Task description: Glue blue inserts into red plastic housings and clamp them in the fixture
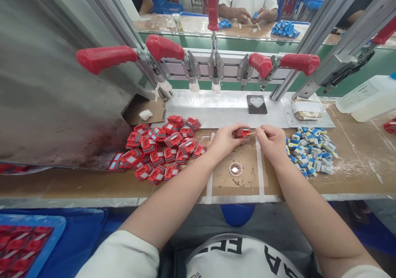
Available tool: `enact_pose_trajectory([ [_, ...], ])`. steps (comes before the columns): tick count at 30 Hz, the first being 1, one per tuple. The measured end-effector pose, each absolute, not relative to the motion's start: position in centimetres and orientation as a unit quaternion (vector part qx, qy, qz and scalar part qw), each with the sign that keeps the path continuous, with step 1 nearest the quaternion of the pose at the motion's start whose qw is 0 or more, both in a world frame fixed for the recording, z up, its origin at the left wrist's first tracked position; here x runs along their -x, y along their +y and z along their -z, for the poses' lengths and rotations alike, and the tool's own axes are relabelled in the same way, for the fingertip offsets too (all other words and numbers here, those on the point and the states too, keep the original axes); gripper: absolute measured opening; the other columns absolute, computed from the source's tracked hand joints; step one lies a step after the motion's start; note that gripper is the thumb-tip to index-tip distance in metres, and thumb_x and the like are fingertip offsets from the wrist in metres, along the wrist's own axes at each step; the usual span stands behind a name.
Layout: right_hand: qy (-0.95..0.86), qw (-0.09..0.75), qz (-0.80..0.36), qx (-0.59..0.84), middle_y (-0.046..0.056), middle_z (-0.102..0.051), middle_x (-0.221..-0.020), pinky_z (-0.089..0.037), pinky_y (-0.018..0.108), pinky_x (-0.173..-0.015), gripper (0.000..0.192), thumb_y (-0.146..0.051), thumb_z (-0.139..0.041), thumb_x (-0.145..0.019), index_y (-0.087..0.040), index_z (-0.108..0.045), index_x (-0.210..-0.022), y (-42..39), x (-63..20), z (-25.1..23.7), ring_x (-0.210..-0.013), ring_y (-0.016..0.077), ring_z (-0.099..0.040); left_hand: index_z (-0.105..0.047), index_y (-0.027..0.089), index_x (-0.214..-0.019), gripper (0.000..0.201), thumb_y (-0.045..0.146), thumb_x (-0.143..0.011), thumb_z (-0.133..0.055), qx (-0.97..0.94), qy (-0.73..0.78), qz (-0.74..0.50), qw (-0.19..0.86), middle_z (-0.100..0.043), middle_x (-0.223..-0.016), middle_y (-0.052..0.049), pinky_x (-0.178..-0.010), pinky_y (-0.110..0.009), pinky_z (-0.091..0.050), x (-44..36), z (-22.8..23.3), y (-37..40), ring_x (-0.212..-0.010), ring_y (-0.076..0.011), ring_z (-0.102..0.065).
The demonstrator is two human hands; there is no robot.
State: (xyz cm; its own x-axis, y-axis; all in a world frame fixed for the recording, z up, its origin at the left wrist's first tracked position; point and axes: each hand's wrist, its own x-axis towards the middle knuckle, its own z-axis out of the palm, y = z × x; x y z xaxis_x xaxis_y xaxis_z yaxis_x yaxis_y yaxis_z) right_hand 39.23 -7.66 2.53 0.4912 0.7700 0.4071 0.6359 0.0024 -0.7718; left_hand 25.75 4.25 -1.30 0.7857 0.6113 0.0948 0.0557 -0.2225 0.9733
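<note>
Left hand (225,140) pinches red part (242,132) above bench centre. Right hand (272,142) fingers closed on thin stick (253,133), tip touching red part. Red pile (161,151) left of hands; blue-grey pile (309,150) right. Small dish (235,169) just below hands. Red-handled clamps (213,59) behind.
</note>
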Motion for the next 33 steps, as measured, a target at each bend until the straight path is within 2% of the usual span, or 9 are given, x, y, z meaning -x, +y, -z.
enact_pose_trajectory([
  [7,-0.535,0.497,0.028,0.683,-0.006,-0.021,-0.056,-0.020,0.029,-0.054,0.044,-0.023,-0.054,-0.089,-0.023,-0.022,-0.059,-7.8,-39.5,-2.7,-0.053,0.0101,-0.023,-0.074,0.021,-0.117,0.041,0.020,-0.076,-0.082,-0.743,0.240,-0.239,0.577,-0.079,-0.104,-0.004,-0.089,-0.032,-0.055,-25.9,1.1,4.2,-0.095,-0.0210,-0.072],
  [10,-0.632,0.492,-0.057,0.596,-0.006,-0.026,-0.057,-0.023,0.028,-0.055,0.044,-0.025,-0.050,-0.096,-0.023,-0.026,-0.059,-8.6,-39.3,-3.3,-0.052,0.0103,-0.027,-0.074,0.020,-0.116,0.041,0.024,-0.077,-0.082,-0.745,0.246,-0.250,0.567,-0.079,-0.104,-0.004,-0.090,-0.032,-0.055,-26.0,1.0,4.3,-0.096,-0.0215,-0.071],
  [14,-0.776,0.323,-0.226,0.493,-0.005,-0.035,-0.054,-0.026,0.027,-0.058,0.047,-0.031,-0.050,-0.100,-0.020,-0.035,-0.057,-9.5,-37.5,-4.0,-0.053,0.0103,-0.033,-0.074,0.019,-0.114,0.042,0.029,-0.075,-0.085,-0.755,0.252,-0.250,0.551,-0.078,-0.103,-0.004,-0.091,-0.033,-0.054,-26.0,0.6,4.3,-0.097,-0.0226,-0.071],
  [19,-0.784,0.118,-0.141,0.592,0.001,-0.058,-0.059,-0.022,0.029,-0.060,0.049,-0.046,-0.051,-0.102,-0.017,-0.056,-0.062,-10.2,-36.6,-5.5,-0.057,0.0132,-0.042,-0.070,0.022,-0.121,0.049,0.033,-0.076,-0.085,-0.753,0.262,-0.261,0.545,-0.078,-0.101,-0.003,-0.085,-0.032,-0.055,-25.9,0.3,4.2,-0.092,-0.0209,-0.071],
  [24,-0.587,0.058,0.022,0.807,0.007,-0.069,-0.083,-0.031,0.030,-0.065,0.047,-0.050,-0.045,-0.105,-0.019,-0.071,-0.079,-12.2,-42.2,-7.0,-0.076,0.0194,-0.061,-0.064,0.022,-0.114,0.049,0.041,-0.074,-0.085,-0.704,0.285,-0.272,0.591,-0.076,-0.101,-0.003,-0.065,-0.028,-0.054,-26.1,0.7,4.1,-0.070,-0.0153,-0.067],
  [26,-0.554,-0.004,0.052,0.831,0.010,-0.071,-0.093,-0.036,0.032,-0.070,0.038,-0.049,-0.055,-0.100,-0.020,-0.075,-0.087,-12.8,-44.8,-6.9,-0.088,0.0240,-0.064,-0.065,0.022,-0.109,0.046,0.042,-0.073,-0.086,-0.696,0.267,-0.288,0.601,-0.076,-0.101,-0.004,-0.069,-0.029,-0.055,-26.2,0.9,4.2,-0.078,-0.0179,-0.070],
  [29,-0.590,-0.078,0.010,0.804,0.013,-0.072,-0.099,-0.042,0.034,-0.080,0.028,-0.042,-0.064,-0.094,-0.018,-0.078,-0.098,-12.8,-47.4,-6.0,-0.096,0.0279,-0.064,-0.069,0.022,-0.109,0.045,0.040,-0.073,-0.087,-0.690,0.220,-0.312,0.615,-0.077,-0.101,-0.004,-0.083,-0.033,-0.057,-26.3,0.7,4.3,-0.093,-0.0222,-0.072],
  [31,-0.607,-0.078,-0.025,0.790,0.014,-0.073,-0.098,-0.044,0.035,-0.084,0.027,-0.039,-0.065,-0.093,-0.017,-0.078,-0.101,-12.5,-48.3,-5.5,-0.097,0.0284,-0.064,-0.071,0.022,-0.116,0.049,0.038,-0.073,-0.086,-0.677,0.191,-0.321,0.634,-0.077,-0.104,-0.005,-0.091,-0.035,-0.056,-26.3,0.4,4.3,-0.099,-0.0231,-0.072],
  [33,-0.602,-0.026,-0.058,0.796,0.013,-0.074,-0.095,-0.045,0.035,-0.083,0.027,-0.039,-0.063,-0.093,-0.017,-0.077,-0.097,-12.0,-48.6,-5.2,-0.095,0.0273,-0.064,-0.069,0.022,-0.126,0.056,0.037,-0.075,-0.085,-0.654,0.163,-0.321,0.665,-0.077,-0.107,-0.005,-0.094,-0.035,-0.055,-26.1,0.0,4.2,-0.101,-0.0229,-0.072],
])
